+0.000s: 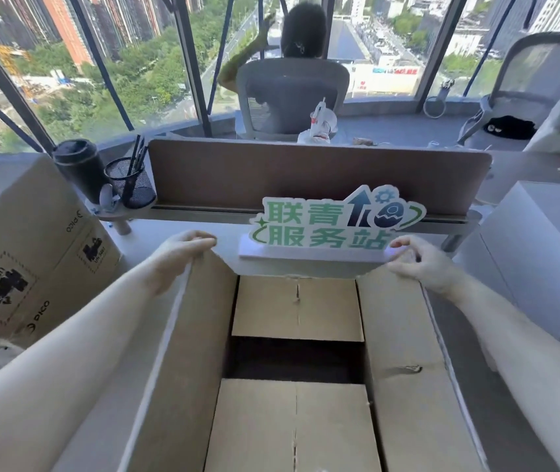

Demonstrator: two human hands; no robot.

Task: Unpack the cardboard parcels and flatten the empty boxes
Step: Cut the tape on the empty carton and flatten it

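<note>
Cardboard box (297, 369) sits on the desk (176, 229) right under the camera, both ends open so a dark gap shows between its lower flaps. Left hand (183, 253) curls its fingers over the far top corner of the left wall, thumb and fingers pinching the cardboard edge. Right hand (418, 260) grips the far corner of the right wall the same way, fingers bent round the rim. It looks empty, so the step is likely collapsing it flat.

Main risk, as I judge it: the green sign (333, 223) stands just beyond the box's far edge, close to both hands. Pushing the walls forward or sideways could knock it over. A second cardboard box (33, 253) stands near on the left, and the black cup (79, 168) and mesh pen holder (132, 182) perch on a small shelf behind it; a wide swing of the flattened panel could clip them
</note>
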